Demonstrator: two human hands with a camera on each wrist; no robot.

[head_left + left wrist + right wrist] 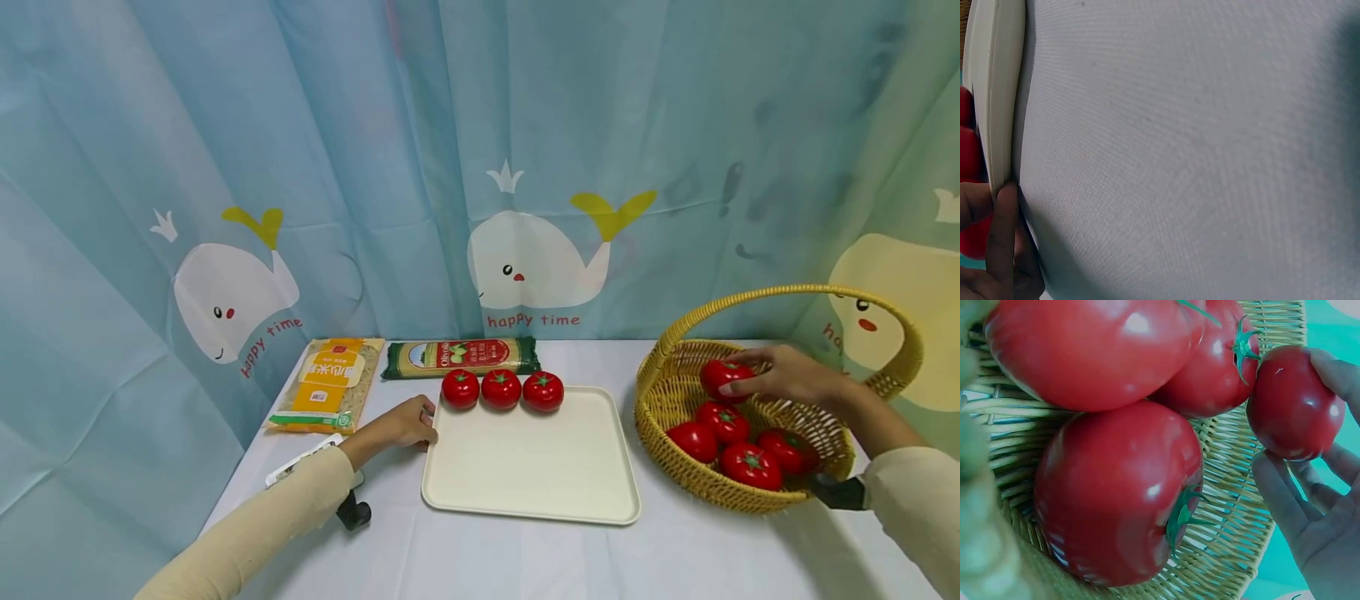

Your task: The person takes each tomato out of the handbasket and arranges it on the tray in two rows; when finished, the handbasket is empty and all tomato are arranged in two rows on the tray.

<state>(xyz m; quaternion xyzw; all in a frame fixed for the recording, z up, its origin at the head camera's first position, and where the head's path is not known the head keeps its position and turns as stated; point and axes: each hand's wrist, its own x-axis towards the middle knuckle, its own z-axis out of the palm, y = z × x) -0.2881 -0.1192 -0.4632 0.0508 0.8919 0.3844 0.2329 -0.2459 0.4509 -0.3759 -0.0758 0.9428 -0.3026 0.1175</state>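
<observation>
My left hand [408, 423] is at the left edge of a cream rectangular tray [534, 467]. In the left wrist view its thumb and fingers pinch the tray's rim [1002, 94]. Three red tomatoes [501, 390] sit in a row along the tray's far edge. Over at the right, my right hand [798, 379] reaches under the handle of a wicker basket [663, 450] and holds a tomato [1294, 403] between thumb and fingers. Several more tomatoes [750, 466] lie in the basket below it, with green calyxes showing on some.
Behind the tray lies a green and gold packet [465, 357]. A yellow bag of grain [326, 385] rests at the back left. Beside the left forearm is a white-edged device [303, 460], partly hidden by the sleeve. A blue curtain [390, 167] hangs behind the white table [495, 558].
</observation>
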